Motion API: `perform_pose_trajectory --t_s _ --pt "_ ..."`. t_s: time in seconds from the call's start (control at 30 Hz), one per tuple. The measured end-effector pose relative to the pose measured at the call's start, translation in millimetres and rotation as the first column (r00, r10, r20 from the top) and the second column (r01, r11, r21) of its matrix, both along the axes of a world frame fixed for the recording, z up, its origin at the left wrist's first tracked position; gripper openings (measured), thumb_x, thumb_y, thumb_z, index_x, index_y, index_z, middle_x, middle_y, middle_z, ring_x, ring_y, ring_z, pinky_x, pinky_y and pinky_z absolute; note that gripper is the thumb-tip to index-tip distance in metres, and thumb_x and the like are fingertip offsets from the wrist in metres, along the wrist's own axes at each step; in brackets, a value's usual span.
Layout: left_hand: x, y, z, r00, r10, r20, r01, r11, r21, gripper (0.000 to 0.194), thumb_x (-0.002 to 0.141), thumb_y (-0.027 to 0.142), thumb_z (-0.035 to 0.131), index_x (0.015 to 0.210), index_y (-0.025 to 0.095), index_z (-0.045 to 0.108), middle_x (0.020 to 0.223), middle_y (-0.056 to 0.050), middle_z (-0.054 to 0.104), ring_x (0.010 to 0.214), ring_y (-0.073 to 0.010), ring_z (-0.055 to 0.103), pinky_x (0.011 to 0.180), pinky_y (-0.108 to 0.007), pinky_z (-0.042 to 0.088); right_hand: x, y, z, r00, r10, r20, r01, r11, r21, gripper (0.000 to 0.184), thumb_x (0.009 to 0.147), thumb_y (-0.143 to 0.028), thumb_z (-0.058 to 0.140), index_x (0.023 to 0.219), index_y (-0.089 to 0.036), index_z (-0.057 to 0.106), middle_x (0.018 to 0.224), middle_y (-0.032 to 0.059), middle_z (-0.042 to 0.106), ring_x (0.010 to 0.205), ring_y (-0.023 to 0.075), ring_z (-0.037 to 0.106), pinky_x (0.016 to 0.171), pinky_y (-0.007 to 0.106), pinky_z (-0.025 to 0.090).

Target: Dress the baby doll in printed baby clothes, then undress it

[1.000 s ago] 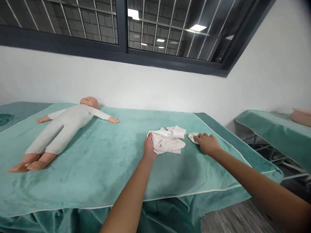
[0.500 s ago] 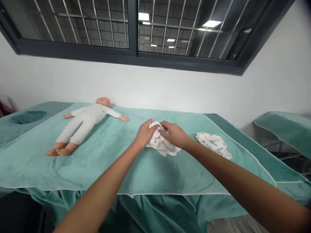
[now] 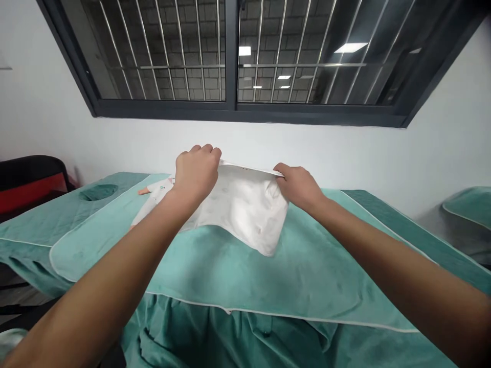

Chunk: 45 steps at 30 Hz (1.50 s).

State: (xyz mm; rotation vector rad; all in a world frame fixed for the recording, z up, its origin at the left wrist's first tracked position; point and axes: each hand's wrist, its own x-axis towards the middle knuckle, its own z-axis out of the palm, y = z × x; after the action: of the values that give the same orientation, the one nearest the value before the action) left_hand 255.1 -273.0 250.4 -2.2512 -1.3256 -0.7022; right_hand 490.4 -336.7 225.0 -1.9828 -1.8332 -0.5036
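A small white baby garment with tiny marks along its top edge is held up and stretched between my hands. My left hand, seen from the back, closes on its upper left part. My right hand pinches its upper right corner, thumb and fingers together. The cloth's lower edge hangs over the green-covered bed. Behind my left forearm lies the doll, mostly hidden, with one hand showing. White fabric with small printed marks is near it; whether this belongs to the held garment, I cannot tell.
A pale green cover with white piping lies over the bed against the white wall. A barred window is above. A red and black object stands at the left, and another green-covered surface at the right.
The bunched white garment has been lifted and spread out, with my hands moving apart and up. The view has shifted left. The folded printed cloth at the right no longer shows.
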Motion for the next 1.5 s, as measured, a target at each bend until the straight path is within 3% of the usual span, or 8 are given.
perform_pose_trajectory --t_s 0.27,0.43,0.57,0.77,0.9,1.07,1.27,1.5 --pt "-7 -4 -17.9 1.0 0.013 -0.003 -0.013 1.0 0.001 0.03 0.071 -0.003 0.039 0.084 0.017 0.057 0.082 -0.01 0.058 0.084 -0.0258 0.055 0.069 -0.036 0.035 31 -32 1.5 0.958 -0.221 0.182 0.233 0.971 -0.052 0.023 0.081 -0.013 0.047 0.093 -0.023 0.063 0.076 0.0093 0.063 0.063 0.0226 0.054 0.056 0.031 0.028" --pt "10 -25 -17.3 0.993 -0.067 0.098 0.066 0.998 0.014 0.034 0.071 -0.002 0.038 0.09 0.018 0.059 0.086 -0.008 0.059 0.089 -0.0259 0.057 0.072 -0.036 0.035 -1 -53 -15.3 0.932 -0.009 0.363 -0.006 0.999 0.041 0.038 0.078 -0.002 0.044 0.107 -0.022 0.058 0.099 0.0119 0.065 0.087 0.0267 0.058 0.068 0.035 0.035" --pt "15 -33 -14.7 0.989 -0.073 0.126 0.07 0.997 0.024 0.037 0.068 -0.001 0.039 0.093 0.018 0.059 0.089 -0.007 0.061 0.089 -0.0244 0.057 0.072 -0.034 0.034 -26 -56 -28.5 0.97 0.106 0.218 -0.07 0.984 -0.165 0.034 0.086 -0.021 0.048 0.12 -0.026 0.051 0.099 0.0076 0.064 0.068 0.0209 0.058 0.056 0.031 0.03" --pt "-4 -23 -21.5 0.998 0.042 -0.044 -0.038 0.996 0.079 0.036 0.069 -0.002 0.038 0.09 0.016 0.06 0.082 -0.009 0.061 0.083 -0.0232 0.057 0.063 -0.029 0.034 6 -44 -26.7 0.968 -0.184 0.173 0.217 0.957 -0.194 0.022 0.085 -0.014 0.042 0.099 -0.02 0.058 0.093 0.0098 0.063 0.073 0.0227 0.061 0.055 0.029 0.03" --pt "-7 -15 -30.2 0.988 0.085 -0.125 -0.08 0.996 0.046 0.034 0.069 -0.002 0.038 0.088 0.016 0.059 0.081 -0.009 0.063 0.078 -0.0227 0.06 0.065 -0.031 0.038 18 -45 -24.1 0.971 -0.159 0.176 0.201 0.946 -0.253 0.029 0.08 -0.008 0.041 0.099 -0.021 0.059 0.094 0.0087 0.065 0.075 0.0224 0.061 0.057 0.028 0.032" --pt "-3 4 -52.3 0.989 0.121 -0.09 -0.137 0.969 -0.204 0.035 0.076 0.006 0.039 0.102 0.018 0.061 0.093 -0.012 0.067 0.083 -0.0266 0.065 0.066 -0.033 0.043 31 -47 -31.1 0.972 -0.23 0.052 0.235 0.919 -0.316 0.032 0.075 -0.009 0.042 0.095 -0.026 0.061 0.092 0.0051 0.068 0.078 0.0226 0.06 0.056 0.028 0.032" --pt "-5 30 -83.6 0.987 0.104 0.126 -0.015 0.825 -0.565 0.031 0.087 0.036 0.04 0.106 0.026 0.062 0.096 -0.007 0.071 0.088 -0.0271 0.065 0.071 -0.033 0.047 56 -39 -46.4 0.967 -0.252 -0.035 0.212 0.874 -0.438 0.032 0.071 -0.011 0.043 0.089 -0.027 0.063 0.093 0.0033 0.069 0.079 0.0226 0.06 0.054 0.028 0.033" --pt "14 50 -92.4 0.98 0.19 -0.05 -0.196 0.919 -0.341 0.037 0.083 0.016 0.04 0.118 0.017 0.052 0.102 -0.013 0.067 0.085 -0.0287 0.067 0.072 -0.037 0.047 75 7 -59.3 0.966 -0.257 -0.023 0.218 0.862 -0.458 0.043 0.07 -0.011 0.048 0.103 -0.032 0.065 0.106 0.003 0.069 0.088 0.0254 0.063 0.058 0.03 0.041"
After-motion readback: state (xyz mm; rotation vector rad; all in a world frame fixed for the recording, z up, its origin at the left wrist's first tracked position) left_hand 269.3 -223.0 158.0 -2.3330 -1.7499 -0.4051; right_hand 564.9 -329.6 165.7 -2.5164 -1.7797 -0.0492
